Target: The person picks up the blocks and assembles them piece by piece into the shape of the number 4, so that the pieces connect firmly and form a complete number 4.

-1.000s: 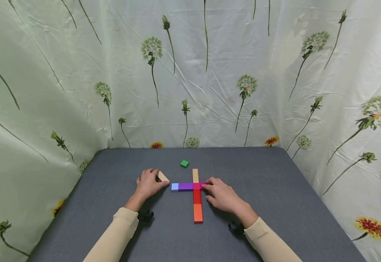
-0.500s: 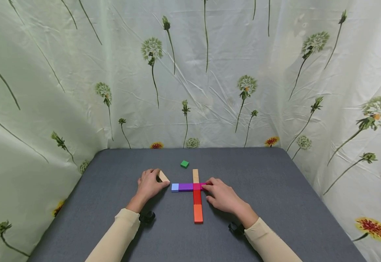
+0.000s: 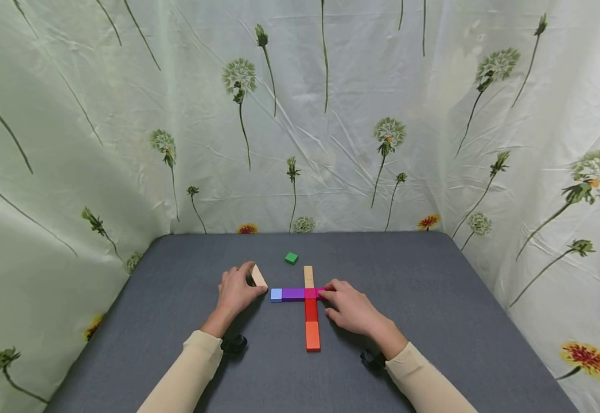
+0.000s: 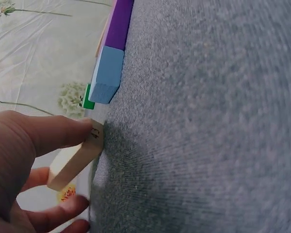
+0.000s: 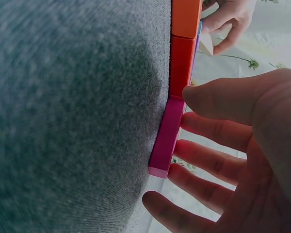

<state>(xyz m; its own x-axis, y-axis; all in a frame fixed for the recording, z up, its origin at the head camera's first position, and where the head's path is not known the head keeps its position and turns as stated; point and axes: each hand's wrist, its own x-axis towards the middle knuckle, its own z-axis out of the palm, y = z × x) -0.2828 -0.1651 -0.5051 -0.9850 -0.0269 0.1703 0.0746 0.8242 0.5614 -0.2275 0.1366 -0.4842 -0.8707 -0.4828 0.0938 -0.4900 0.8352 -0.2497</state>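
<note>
My left hand [image 3: 235, 293] pinches a plain wooden block [image 3: 259, 276] between thumb and fingers, tilted, left of a cross of coloured blocks. In the left wrist view that wooden block [image 4: 76, 162] shows a printed 43 on its end, close over the table. The cross's left arm is a light blue block [image 3: 276, 295] and a purple block [image 3: 293, 295]. My right hand [image 3: 353, 310] rests its fingertips at the cross's right arm, a magenta block [image 5: 166, 138], with fingers loosely extended. Below the crossing lie a red block [image 3: 311, 310] and an orange block [image 3: 312, 336].
Another plain wooden block [image 3: 308, 276] forms the cross's far arm. A small green block [image 3: 291, 258] lies by itself beyond it. The dark grey table [image 3: 413, 269] ends at a flower-printed curtain [image 3: 331, 143] at the back and sides.
The wooden block in my left hand has turned a little, its far end swinging up and right. My left hand has shifted slightly right. The right hand and the cross stay put.
</note>
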